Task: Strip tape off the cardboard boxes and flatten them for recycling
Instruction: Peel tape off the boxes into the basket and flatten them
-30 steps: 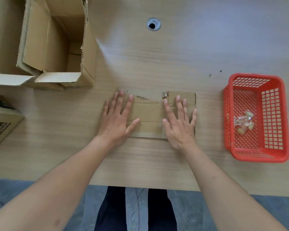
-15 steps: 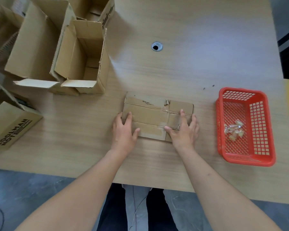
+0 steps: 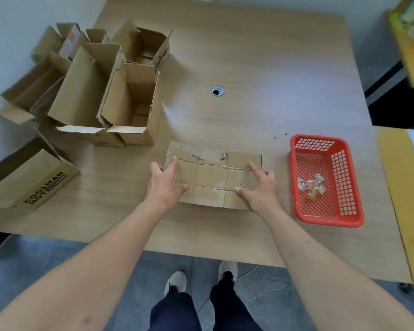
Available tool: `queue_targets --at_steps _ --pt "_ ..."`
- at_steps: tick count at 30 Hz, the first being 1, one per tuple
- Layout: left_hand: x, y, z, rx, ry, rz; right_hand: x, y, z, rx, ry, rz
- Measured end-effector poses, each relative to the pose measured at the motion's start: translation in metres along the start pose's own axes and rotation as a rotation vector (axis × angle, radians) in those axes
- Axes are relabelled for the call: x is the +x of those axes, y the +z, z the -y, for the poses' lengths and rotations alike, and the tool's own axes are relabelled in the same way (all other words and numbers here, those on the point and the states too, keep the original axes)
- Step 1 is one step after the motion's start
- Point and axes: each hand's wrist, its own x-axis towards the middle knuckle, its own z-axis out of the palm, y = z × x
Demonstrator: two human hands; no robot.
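Note:
A flattened cardboard box (image 3: 208,174) lies on the wooden table (image 3: 249,56), just in front of me. My left hand (image 3: 164,185) rests on its left end, index finger stretched along the top and thumb lying on the board. On the right part of the cardboard, my right hand (image 3: 259,187) presses down with fingers spread. Neither hand holds anything. Several open, upright cardboard boxes (image 3: 129,103) stand at the back left. Another box (image 3: 31,177) printed COOLMAN lies at the left edge.
A red plastic basket (image 3: 351,211) with crumpled tape scraps (image 3: 311,185) stands right of the flat cardboard. A cable hole (image 3: 217,91) sits mid-table. Yellow furniture (image 3: 406,199) borders the table on the right. My feet stand below the near table edge.
The view pulled back and up, showing more boxes. My hands slid from the middle of the flat cardboard toward its near edge, then apart toward its left and right ends.

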Motion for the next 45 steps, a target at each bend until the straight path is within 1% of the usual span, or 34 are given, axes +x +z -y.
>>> queue_targets --at_steps 3,5,10,14,18,22,27,31,36,45 --pt "-0.009 -0.026 -0.005 -0.030 0.053 -0.006 -0.016 -0.016 0.022 -0.013 -0.137 -0.089" --pt "-0.015 -0.044 -0.011 -0.051 0.126 -0.008 -0.031 -0.029 0.040 0.000 -0.180 -0.139" --pt "-0.038 -0.089 -0.027 -0.035 0.321 -0.045 -0.078 -0.062 0.078 -0.035 -0.182 -0.290" --pt "-0.060 -0.119 -0.044 -0.020 0.439 -0.078 -0.128 -0.090 0.102 -0.026 -0.153 -0.407" --pt "-0.086 -0.134 -0.071 -0.020 0.556 -0.086 -0.169 -0.121 0.109 -0.070 -0.140 -0.512" --pt "-0.114 -0.133 -0.105 -0.031 0.650 -0.079 -0.200 -0.154 0.099 -0.086 -0.111 -0.606" --pt "-0.148 -0.108 -0.160 -0.025 0.733 -0.024 -0.233 -0.200 0.062 -0.066 -0.062 -0.686" --pt "-0.179 -0.072 -0.224 -0.016 0.801 -0.001 -0.252 -0.252 0.012 -0.062 -0.016 -0.741" --pt "-0.223 0.002 -0.311 -0.012 0.855 0.047 -0.267 -0.327 -0.072 -0.047 0.063 -0.786" --pt "-0.282 0.136 -0.437 -0.003 0.850 0.172 -0.277 -0.436 -0.218 -0.035 0.178 -0.764"
